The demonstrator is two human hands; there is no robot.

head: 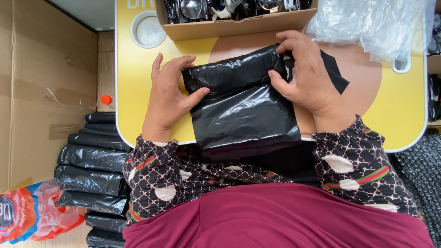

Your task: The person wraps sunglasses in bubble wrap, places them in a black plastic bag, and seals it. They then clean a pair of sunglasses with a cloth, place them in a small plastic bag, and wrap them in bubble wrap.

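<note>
A black glossy plastic parcel (243, 110) lies on a small yellow table (138, 92) in front of me. My left hand (167, 94) presses its left edge, thumb on the wrap. My right hand (305, 76) pinches the folded top right corner of the wrap. Under the right hand, a black cloth piece (337, 76) sticks out to the right.
An open cardboard box (239, 25) of shiny dark items stands at the table's far edge. Clear plastic bags (376, 23) lie at the far right. Several wrapped black parcels (94, 160) are stacked on the floor at left, near an orange cap (106, 99) and a red-blue bag (32, 213).
</note>
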